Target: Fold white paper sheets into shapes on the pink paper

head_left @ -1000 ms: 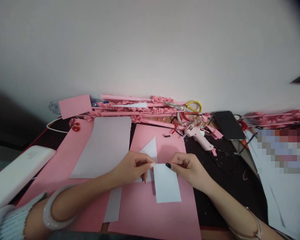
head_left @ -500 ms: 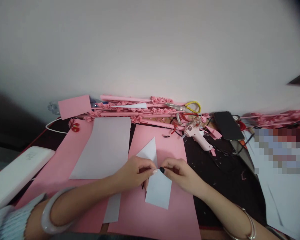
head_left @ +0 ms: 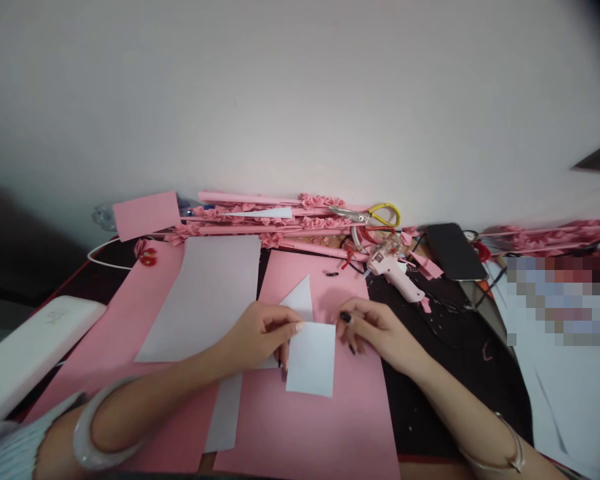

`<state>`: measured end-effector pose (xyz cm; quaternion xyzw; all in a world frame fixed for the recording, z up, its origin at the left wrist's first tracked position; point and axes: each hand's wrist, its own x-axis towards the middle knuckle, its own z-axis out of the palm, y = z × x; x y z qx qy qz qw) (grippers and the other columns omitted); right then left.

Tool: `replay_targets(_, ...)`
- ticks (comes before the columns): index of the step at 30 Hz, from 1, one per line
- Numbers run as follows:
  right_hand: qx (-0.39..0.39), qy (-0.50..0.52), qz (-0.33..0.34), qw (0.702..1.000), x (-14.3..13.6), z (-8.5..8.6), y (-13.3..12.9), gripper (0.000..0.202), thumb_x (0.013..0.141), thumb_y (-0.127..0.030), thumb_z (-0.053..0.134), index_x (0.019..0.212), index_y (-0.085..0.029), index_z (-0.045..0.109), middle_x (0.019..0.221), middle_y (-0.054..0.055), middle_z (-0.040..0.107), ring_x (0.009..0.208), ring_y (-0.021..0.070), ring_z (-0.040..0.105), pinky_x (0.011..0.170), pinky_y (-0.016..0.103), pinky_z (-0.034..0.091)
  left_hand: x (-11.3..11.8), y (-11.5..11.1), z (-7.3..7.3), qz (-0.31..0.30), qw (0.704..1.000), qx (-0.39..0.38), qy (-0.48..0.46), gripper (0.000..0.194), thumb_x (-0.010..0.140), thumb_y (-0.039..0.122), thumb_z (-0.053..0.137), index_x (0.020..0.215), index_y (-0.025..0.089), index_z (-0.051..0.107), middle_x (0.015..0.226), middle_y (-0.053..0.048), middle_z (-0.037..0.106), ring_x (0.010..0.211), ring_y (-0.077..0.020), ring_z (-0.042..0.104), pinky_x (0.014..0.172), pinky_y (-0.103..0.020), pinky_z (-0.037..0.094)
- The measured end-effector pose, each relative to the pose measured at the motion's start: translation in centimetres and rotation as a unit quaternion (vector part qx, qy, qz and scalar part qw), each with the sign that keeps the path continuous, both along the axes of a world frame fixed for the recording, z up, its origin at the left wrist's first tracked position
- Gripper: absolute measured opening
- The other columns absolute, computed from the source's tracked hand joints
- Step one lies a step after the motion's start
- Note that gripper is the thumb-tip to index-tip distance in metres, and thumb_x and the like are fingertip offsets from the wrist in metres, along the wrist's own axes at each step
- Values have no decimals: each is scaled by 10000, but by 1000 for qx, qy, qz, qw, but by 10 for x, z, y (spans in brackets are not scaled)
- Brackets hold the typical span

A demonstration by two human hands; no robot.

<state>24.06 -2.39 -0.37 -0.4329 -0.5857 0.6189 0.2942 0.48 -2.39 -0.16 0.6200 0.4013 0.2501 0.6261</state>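
Observation:
My left hand pinches the upper left corner of a small white paper rectangle, which hangs over a pink sheet. Just right of the paper, my right hand is apart from it, its fingers loosely spread with nothing seen between them. Behind the held piece, a white paper triangle lies on the pink sheet. A large white sheet is under and beyond my left forearm, and a narrow white strip lies nearer the front edge.
Pink paper stems line the wall, with yellow-handled scissors on them. A glue gun and a black phone are at right. A white box-like object stands at left, white papers far right.
My right hand has let go of the small white paper and moved right. The paper now hangs flatter and squarer to view from my left hand.

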Motion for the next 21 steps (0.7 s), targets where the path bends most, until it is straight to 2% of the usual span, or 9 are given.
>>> replay_targets(5,-42,-4,72,997,-22,-3,-16,228,830,-346,519,722,-146,527,506,-61,453,369,43,399,383,172,323,11,-10,-1,-63,998,-19,21,220,851,262,474,791,127,637,458,21,576,420,-99,555,470,-191,444)
replay_targets(10,-63,-9,83,994,-16,0,-12,226,824,-326,529,691,-143,535,488,-44,502,366,54,417,372,178,314,10,-10,-1,-58,998,-26,22,232,857,248,462,744,131,627,440,22,572,407,-97,544,468,-192,436)
replay_targets(16,-71,10,55,996,-1,1,-2,226,808,-290,546,678,-110,585,594,23,601,405,65,488,371,179,334,4,-4,0,-29,999,-12,12,245,862,262,468,717,133,617,465,10,601,424,-99,553,461,-192,428)
replay_targets(21,-53,10,-52,997,6,3,4,212,807,-306,558,728,-113,595,610,18,603,391,50,464,339,160,313,1,3,2,65,998,3,-4,199,855,269,486,770,127,597,450,32,576,410,-85,541,455,-178,417)
